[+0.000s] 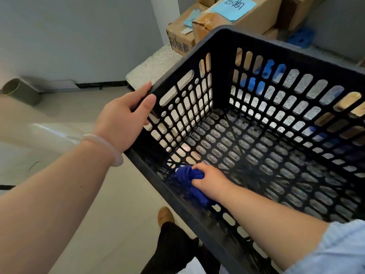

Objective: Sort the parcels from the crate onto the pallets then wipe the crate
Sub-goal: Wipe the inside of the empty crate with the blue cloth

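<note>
A large black perforated plastic crate (223, 34) fills the right of the view, with no parcels inside. My left hand (122, 119) grips its left rim, thumb inside and fingers over the outer edge. My right hand (209, 178) is down inside the crate at the near left corner, clutching a bunched blue cloth (189, 180) and pressing it against the slotted floor. Brown cardboard parcels (227, 22) with light blue paper labels are stacked beyond the crate at the top, and a blue pallet (300, 37) shows beside them.
The crate stands on a speckled stone ledge (152, 66). A grey pipe stub (21, 91) lies by the wall at left. Pale floor tiles spread below, and my brown shoe (165, 215) shows near the crate's near edge.
</note>
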